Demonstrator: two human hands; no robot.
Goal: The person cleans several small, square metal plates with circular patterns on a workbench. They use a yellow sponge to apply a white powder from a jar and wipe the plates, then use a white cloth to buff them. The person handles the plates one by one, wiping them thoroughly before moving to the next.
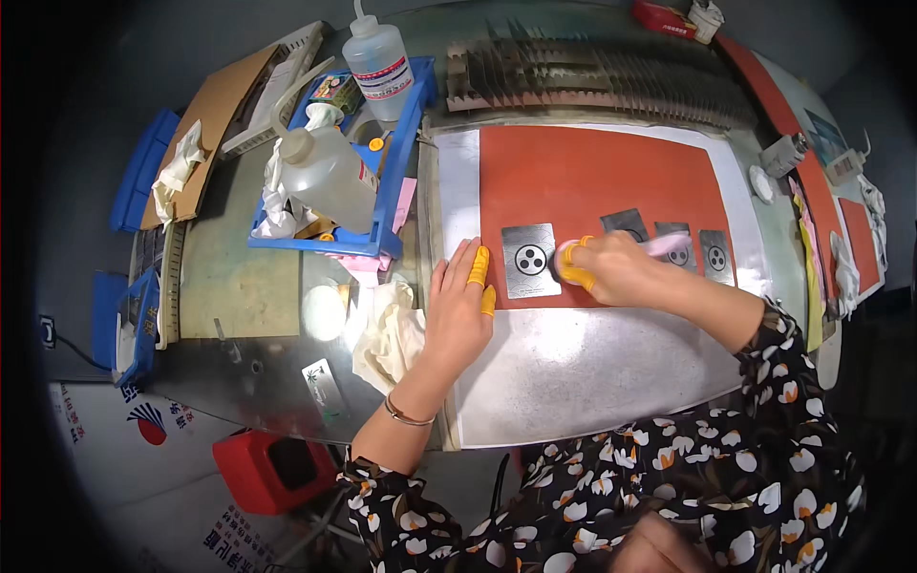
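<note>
My left hand [458,310] lies flat and open, its fingertips touching the left edge of the small metal plate [530,260] on the red mat [592,181]. My right hand [611,269] is curled around a pink tool [664,246] on that plate's right edge.

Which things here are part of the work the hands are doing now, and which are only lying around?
In use: left hand, right hand, metal plate, pink tool, red mat.
Lying about: plastic bottles, blue tray, white cloth.
</note>
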